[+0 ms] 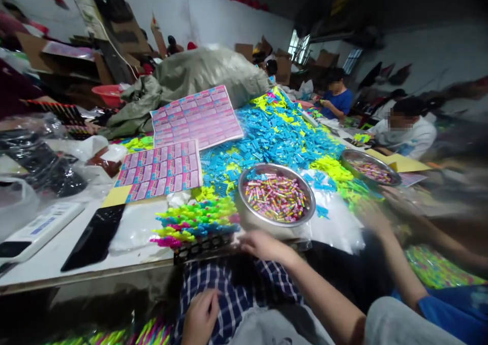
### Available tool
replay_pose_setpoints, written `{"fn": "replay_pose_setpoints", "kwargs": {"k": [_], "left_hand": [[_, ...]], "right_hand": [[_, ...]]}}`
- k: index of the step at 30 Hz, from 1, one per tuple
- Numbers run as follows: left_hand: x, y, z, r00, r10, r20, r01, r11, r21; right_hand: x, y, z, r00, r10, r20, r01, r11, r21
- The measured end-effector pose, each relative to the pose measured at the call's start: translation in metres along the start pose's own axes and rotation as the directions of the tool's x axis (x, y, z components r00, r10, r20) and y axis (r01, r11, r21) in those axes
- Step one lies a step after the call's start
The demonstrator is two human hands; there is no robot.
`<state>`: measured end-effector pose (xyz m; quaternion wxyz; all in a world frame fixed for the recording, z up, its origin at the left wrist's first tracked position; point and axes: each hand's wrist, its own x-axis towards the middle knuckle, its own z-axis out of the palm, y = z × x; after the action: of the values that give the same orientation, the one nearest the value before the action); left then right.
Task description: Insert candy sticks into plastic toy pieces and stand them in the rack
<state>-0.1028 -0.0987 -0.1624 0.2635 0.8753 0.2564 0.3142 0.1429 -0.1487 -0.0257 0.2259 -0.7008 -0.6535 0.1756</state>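
Observation:
My right hand [263, 246] is at the table's front edge, its fingers closed on the right end of a black perforated rack [202, 248]. Rows of small plastic toy pieces [198, 218] in green, yellow, blue and pink stand in the rack. Low over my lap, my left hand [201, 312] has its fingers curled in, with nothing visible in them. Just beyond my right hand a steel bowl [244, 213] holds many small pink-and-yellow wrapped cylinders [274, 197].
A large heap of blue and yellow plastic pieces [267, 136] covers the table's middle. Pink printed card sheets [163, 172] lie left of it, near a black phone-like slab [93, 238] and white device [41, 228]. A co-worker's blurred arm [396, 253] reaches in from the right.

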Motion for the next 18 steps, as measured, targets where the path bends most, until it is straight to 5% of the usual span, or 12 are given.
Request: {"fn": "replay_pose_setpoints", "kwargs": {"k": [2, 3, 6, 12, 18], "left_hand": [[0.0, -0.002, 0.001, 1.0, -0.018, 0.008, 0.018, 1.0, -0.025], [0.001, -0.003, 0.001, 0.999, -0.031, 0.011, 0.032, 0.999, -0.037], [0.004, -0.001, 0.001, 0.998, -0.056, 0.017, 0.057, 0.996, -0.066], [0.005, 0.008, 0.005, 0.999, -0.032, 0.029, 0.035, 0.996, -0.086], [0.004, 0.002, 0.007, 0.991, -0.13, -0.04, 0.124, 0.983, -0.133]], "right_hand": [[-0.005, 0.006, -0.042, 0.974, -0.109, 0.199, 0.081, 0.986, 0.145], [-0.003, 0.01, -0.062, 0.972, -0.108, 0.211, 0.072, 0.982, 0.172], [0.022, 0.034, -0.097, 0.996, 0.085, 0.039, -0.083, 0.994, -0.068], [0.072, 0.081, -0.057, 0.989, 0.105, 0.104, -0.074, 0.961, -0.265], [0.074, 0.085, -0.045, 0.995, 0.048, 0.089, -0.01, 0.924, -0.383]]}}
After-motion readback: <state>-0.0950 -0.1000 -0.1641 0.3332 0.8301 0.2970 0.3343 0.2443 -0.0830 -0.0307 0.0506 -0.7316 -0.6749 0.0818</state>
